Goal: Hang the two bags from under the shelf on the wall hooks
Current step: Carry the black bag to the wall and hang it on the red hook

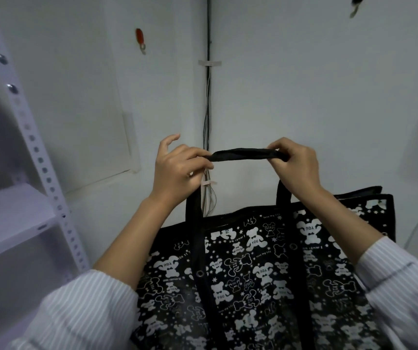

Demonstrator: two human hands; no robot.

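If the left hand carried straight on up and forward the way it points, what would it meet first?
Probably the bare wall. The red hook sits higher and slightly left of the left hand; depth is unclear.

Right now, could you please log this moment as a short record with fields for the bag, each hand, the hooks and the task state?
bag: black bag with white bear print, held up by its handle
left hand: pinching the handle's left end
right hand: pinching the handle's right end
hooks: red hook on the left wall, dark hook on the right wall, both above the handle
shelf: metal shelf at left
task state: this bag not yet hung; second bag not in view
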